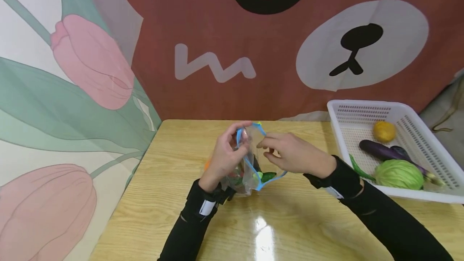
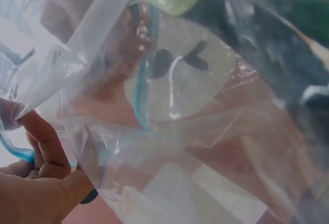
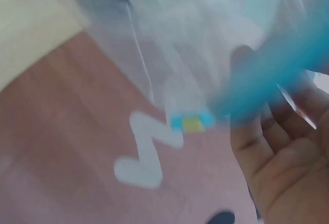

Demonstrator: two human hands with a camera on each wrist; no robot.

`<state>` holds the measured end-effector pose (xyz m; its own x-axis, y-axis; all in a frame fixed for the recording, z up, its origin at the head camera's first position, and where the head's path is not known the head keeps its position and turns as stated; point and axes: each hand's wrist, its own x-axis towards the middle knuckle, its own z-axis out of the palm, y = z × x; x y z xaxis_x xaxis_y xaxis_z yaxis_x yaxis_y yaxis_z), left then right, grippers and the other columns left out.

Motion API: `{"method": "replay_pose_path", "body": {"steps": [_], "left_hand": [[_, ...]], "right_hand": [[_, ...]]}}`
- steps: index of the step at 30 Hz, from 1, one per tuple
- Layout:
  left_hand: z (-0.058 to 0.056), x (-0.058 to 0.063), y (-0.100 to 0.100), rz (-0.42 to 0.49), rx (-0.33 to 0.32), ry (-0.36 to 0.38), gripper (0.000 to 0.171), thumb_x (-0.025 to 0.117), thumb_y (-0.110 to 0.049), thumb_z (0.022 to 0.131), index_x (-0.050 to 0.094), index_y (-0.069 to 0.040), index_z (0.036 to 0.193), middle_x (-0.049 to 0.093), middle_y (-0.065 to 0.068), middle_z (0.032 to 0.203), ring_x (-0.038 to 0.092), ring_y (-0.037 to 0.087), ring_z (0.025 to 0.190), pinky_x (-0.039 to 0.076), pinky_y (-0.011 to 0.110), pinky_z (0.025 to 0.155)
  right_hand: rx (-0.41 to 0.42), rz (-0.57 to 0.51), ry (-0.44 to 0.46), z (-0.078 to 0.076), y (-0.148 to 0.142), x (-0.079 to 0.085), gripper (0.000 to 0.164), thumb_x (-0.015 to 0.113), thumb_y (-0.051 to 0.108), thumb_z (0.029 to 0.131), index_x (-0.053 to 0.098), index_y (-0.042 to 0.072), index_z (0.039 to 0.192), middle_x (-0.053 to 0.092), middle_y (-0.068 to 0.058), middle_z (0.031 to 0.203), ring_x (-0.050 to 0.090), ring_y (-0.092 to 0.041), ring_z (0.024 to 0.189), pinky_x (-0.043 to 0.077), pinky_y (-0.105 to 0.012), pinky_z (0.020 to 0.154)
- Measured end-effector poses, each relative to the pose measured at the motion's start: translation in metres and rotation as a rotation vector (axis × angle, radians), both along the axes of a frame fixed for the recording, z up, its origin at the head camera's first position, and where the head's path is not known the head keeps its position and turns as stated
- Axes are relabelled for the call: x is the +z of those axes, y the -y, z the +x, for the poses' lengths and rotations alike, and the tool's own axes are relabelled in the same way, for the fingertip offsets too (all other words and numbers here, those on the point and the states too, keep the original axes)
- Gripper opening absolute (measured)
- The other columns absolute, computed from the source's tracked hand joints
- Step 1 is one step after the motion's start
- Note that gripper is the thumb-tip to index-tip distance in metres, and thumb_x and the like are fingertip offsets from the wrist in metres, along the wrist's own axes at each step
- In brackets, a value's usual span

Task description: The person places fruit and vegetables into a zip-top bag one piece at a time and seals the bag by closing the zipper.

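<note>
A clear zip bag [image 1: 250, 180] with a blue rim stands on the table, its mouth spread toward the right. Green, red and dark vegetables show through the plastic, among them a green pepper-like piece [image 1: 268, 177] near the rim; most are hard to make out. My left hand [image 1: 226, 150] pinches the far left part of the rim between thumb and fingers. At the mouth, my right hand [image 1: 290, 152] has loosely bent fingers, with thumb and index apart. In the right wrist view the blurred blue rim [image 3: 277, 70] crosses in front of those fingers.
A white perforated basket [image 1: 338, 130] stands at the right, holding a cabbage [image 1: 398, 174], purple eggplants [image 1: 380, 151], a yellow round item [image 1: 384, 131] and a green chili [image 1: 359, 168]. Behind the wooden table [image 1: 174, 208] hangs a printed cloth [image 1: 217, 100].
</note>
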<state>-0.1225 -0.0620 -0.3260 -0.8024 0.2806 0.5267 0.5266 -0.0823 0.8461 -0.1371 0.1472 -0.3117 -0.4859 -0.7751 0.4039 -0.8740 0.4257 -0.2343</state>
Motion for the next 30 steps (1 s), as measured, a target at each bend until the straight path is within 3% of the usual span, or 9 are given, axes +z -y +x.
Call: {"method": "replay_pose_path", "body": {"steps": [3,6,12,16,20,24,30], "left_hand": [[0.0,0.0,0.002,-0.002,-0.001,-0.005,0.044,0.052,0.005,0.082,0.05,0.01,0.125,0.048,0.016,0.088,0.048,0.013,0.078,0.042,0.023,0.066],[0.0,0.0,0.002,0.001,-0.007,-0.009,0.043,0.052,0.006,0.083,0.05,0.01,0.125,0.048,0.018,0.088,0.048,0.013,0.079,0.043,0.022,0.068],[0.0,-0.003,0.004,0.006,-0.012,-0.015,0.043,0.051,0.007,0.082,0.049,0.013,0.124,0.048,0.019,0.087,0.048,0.013,0.078,0.042,0.021,0.067],[0.001,-0.005,0.004,-0.003,-0.014,-0.009,0.042,0.051,0.009,0.082,0.049,0.013,0.124,0.048,0.016,0.088,0.047,0.012,0.079,0.043,0.021,0.069],[0.002,-0.005,0.004,0.0,-0.019,-0.003,0.043,0.05,0.01,0.082,0.049,0.013,0.125,0.047,0.016,0.087,0.047,0.013,0.079,0.042,0.022,0.071],[0.002,-0.005,0.005,0.004,-0.016,-0.003,0.043,0.049,0.011,0.081,0.049,0.013,0.125,0.047,0.017,0.087,0.047,0.013,0.078,0.042,0.022,0.071],[0.003,-0.004,0.007,0.003,-0.011,-0.005,0.043,0.05,0.01,0.081,0.05,0.012,0.124,0.047,0.018,0.087,0.047,0.013,0.078,0.042,0.022,0.069]], "right_hand": [[-0.074,-0.067,-0.061,-0.005,-0.018,0.01,0.022,0.072,0.002,0.079,0.067,0.006,0.1,0.061,-0.001,0.09,0.056,-0.008,0.068,0.044,-0.023,0.054],[-0.208,-0.086,-0.087,-0.013,-0.045,0.018,0.02,0.072,0.003,0.079,0.067,0.006,0.099,0.061,-0.002,0.089,0.057,-0.012,0.072,0.044,-0.026,0.054],[-0.574,-0.032,-0.022,-0.034,-0.107,0.025,0.018,0.065,0.007,0.086,0.065,0.0,0.103,0.06,-0.012,0.091,0.058,-0.025,0.076,0.046,-0.041,0.062],[-0.729,0.005,0.044,-0.044,-0.145,0.016,0.023,0.061,0.009,0.088,0.062,-0.006,0.105,0.059,-0.022,0.096,0.057,-0.034,0.082,0.045,-0.05,0.066],[-0.793,0.073,0.128,-0.051,-0.173,0.002,0.03,0.06,0.01,0.087,0.059,-0.011,0.109,0.058,-0.028,0.098,0.056,-0.038,0.085,0.045,-0.053,0.068],[-0.799,0.159,0.205,-0.057,-0.195,-0.011,0.039,0.06,0.011,0.086,0.055,-0.015,0.114,0.056,-0.034,0.105,0.054,-0.046,0.093,0.043,-0.059,0.074],[-0.857,0.27,0.32,-0.067,-0.219,-0.029,0.048,0.07,0.012,0.077,0.054,-0.018,0.111,0.052,-0.037,0.106,0.05,-0.048,0.094,0.04,-0.061,0.076]]}}
